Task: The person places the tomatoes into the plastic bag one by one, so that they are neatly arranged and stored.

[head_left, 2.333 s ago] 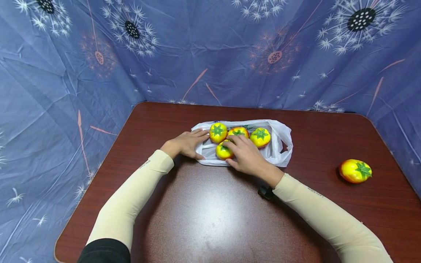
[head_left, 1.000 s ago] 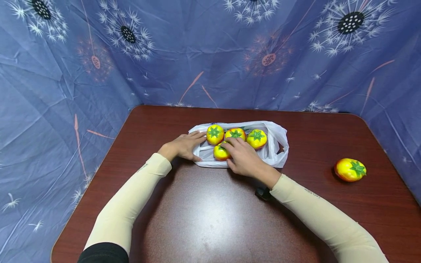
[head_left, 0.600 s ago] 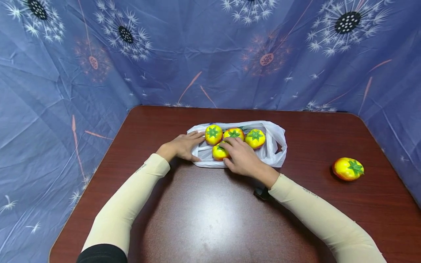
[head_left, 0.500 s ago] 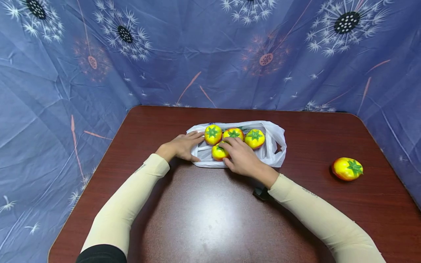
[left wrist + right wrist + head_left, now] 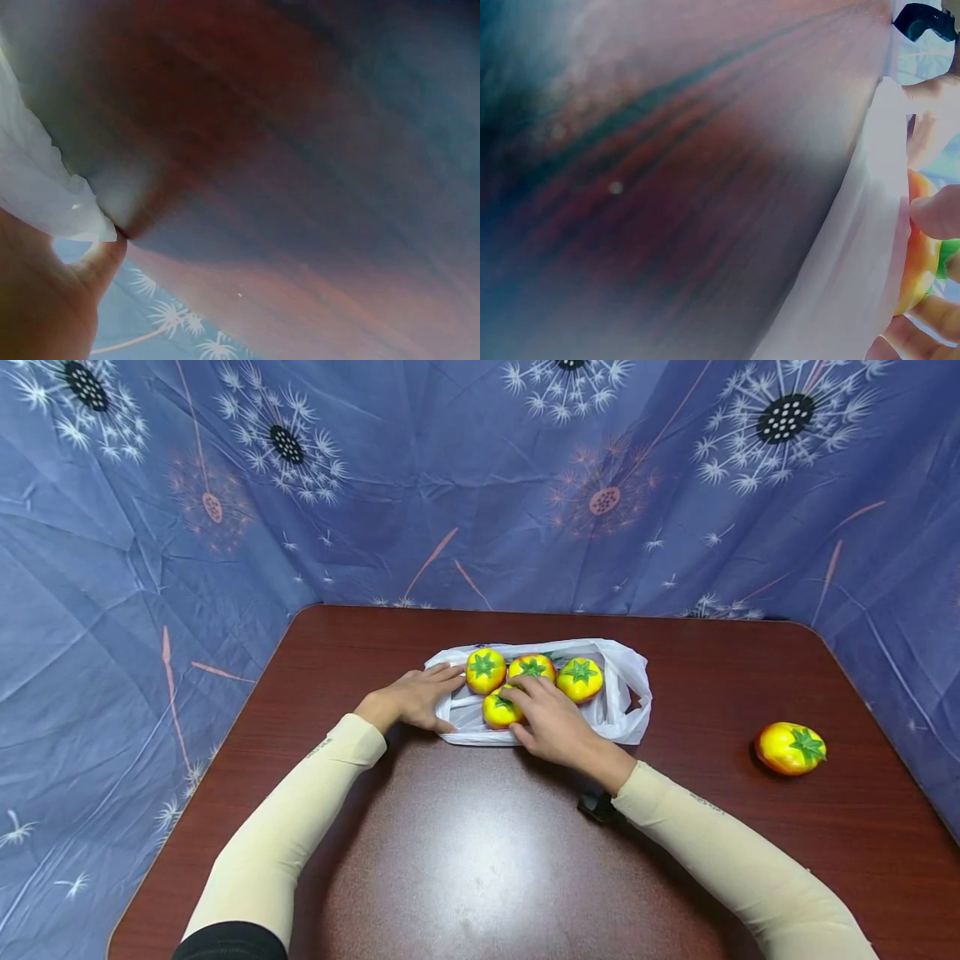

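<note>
A white plastic bag [image 5: 628, 714] lies open-mouthed on the table, with several yellow-red fruits inside, each capped by a green star of leaves. Three of them, the left fruit [image 5: 486, 671], the middle fruit [image 5: 532, 667] and the right fruit [image 5: 580, 680], sit along the back. My right hand [image 5: 555, 718] holds the front fruit [image 5: 495, 712] from above; in the right wrist view its thumb presses on that fruit's side. My left hand [image 5: 415, 697] rests spread at the bag's left end, fingers on the rim. Its thumb [image 5: 105, 266] touches the bag's near corner in the left wrist view.
Another fruit [image 5: 791, 748] of the same kind lies by itself on the brown table [image 5: 705, 681], to the right of the bag. Under my right wrist is a small black device [image 5: 596, 807]. A blue patterned cloth [image 5: 405, 493] hangs behind the table.
The whole head view has shifted slightly, with everything now a little further left. Both hands, the bag and the fruits keep nearly the same places relative to each other.
</note>
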`<state>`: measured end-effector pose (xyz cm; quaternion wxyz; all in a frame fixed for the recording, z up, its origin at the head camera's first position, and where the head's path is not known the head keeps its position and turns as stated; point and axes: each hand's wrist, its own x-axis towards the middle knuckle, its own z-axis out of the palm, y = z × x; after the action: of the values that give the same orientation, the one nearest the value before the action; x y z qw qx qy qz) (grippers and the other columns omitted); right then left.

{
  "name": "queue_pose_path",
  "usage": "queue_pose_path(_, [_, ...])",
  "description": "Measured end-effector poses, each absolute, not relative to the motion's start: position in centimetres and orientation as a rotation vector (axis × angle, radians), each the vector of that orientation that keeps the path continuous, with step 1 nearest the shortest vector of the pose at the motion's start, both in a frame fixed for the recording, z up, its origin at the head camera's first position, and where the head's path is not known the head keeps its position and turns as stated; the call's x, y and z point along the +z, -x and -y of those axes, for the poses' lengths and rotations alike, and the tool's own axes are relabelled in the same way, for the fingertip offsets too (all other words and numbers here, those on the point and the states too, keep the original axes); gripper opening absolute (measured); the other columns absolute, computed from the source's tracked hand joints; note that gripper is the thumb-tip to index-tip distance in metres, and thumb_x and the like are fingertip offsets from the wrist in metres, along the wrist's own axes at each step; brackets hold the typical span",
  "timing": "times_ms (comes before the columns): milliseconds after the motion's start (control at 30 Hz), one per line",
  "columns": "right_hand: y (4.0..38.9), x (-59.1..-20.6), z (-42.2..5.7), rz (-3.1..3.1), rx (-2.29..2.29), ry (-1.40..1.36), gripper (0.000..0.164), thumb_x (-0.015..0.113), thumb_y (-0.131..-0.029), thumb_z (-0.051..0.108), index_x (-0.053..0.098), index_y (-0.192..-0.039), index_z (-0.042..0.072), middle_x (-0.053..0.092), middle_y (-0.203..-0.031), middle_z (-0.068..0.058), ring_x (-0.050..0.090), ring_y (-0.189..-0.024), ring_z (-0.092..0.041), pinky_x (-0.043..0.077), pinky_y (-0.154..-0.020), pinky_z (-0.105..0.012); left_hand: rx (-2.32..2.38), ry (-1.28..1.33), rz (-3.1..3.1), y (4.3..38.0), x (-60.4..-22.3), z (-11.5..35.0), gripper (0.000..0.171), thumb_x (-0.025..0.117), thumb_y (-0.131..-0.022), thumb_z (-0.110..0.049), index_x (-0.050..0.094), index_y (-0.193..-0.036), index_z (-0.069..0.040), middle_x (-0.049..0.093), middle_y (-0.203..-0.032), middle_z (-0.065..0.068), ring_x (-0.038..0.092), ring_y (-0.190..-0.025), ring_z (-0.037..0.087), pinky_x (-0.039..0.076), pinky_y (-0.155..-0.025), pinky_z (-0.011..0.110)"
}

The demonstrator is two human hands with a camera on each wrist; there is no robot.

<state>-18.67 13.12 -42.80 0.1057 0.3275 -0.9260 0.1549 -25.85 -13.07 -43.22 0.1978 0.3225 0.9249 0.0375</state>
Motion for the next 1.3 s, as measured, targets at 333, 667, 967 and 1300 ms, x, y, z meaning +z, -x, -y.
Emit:
queue_pose_path(333, [18.5, -42.8, -13.5, 2.703, 0.410, -0.990, 0.052, 0.073, -0.082, 0.018, 0.060, -0.131, 0.007, 0.055, -0.137, -0.018, 0.056, -0.121, -0.035, 0.047, -0.106, -0.049, 0.111, -0.898, -2.588, 25.8, -43.2, 13.1, 0.096, 0.069, -0.084, -0.054, 0.021, -0.160, -0.020, 0.010, -0.170, -0.001, 0.009, -0.158, 0.027, 0.022, -0.122, 0.057])
queue_pose_path(667, [17.8, -41.3, -15.1, 2.690, 0.405, -1.016, 0.057, 0.073, -0.082, 0.019, 0.055, -0.136, 0.008, 0.048, -0.144, -0.020, 0.051, -0.127, -0.039, 0.042, -0.111, -0.052, 0.110, -0.889, -2.589, 25.8, -43.1, 13.0, 0.096, 0.069, -0.084, -0.053, 0.021, -0.160, -0.019, 0.009, -0.170, 0.000, 0.008, -0.158, 0.027, 0.020, -0.122, 0.057])
queue_pose_path(967, [16.9, -39.7, -17.9, 2.652, 0.416, -0.978, 0.059, 0.075, -0.083, 0.023, 0.054, -0.137, 0.009, 0.045, -0.148, -0.022, 0.048, -0.129, -0.040, 0.043, -0.105, -0.057, 0.109, -0.886, -2.587, 25.7, -43.0, 13.0, 0.095, 0.068, -0.084, -0.053, 0.021, -0.160, -0.019, 0.009, -0.170, 0.000, 0.007, -0.158, 0.026, 0.019, -0.123, 0.056])
queue_pose_path(1300, [16.8, -37.7, -21.1, 2.653, 0.426, -0.849, 0.058, 0.077, -0.083, 0.023, 0.056, -0.134, 0.007, 0.043, -0.148, -0.023, 0.043, -0.133, -0.043, 0.040, -0.107, -0.060, 0.089, -0.882, -2.578, 25.8, -43.2, 13.0, 0.095, 0.067, -0.085, -0.055, 0.019, -0.160, -0.020, 0.008, -0.170, -0.001, 0.006, -0.158, 0.025, 0.018, -0.123, 0.055])
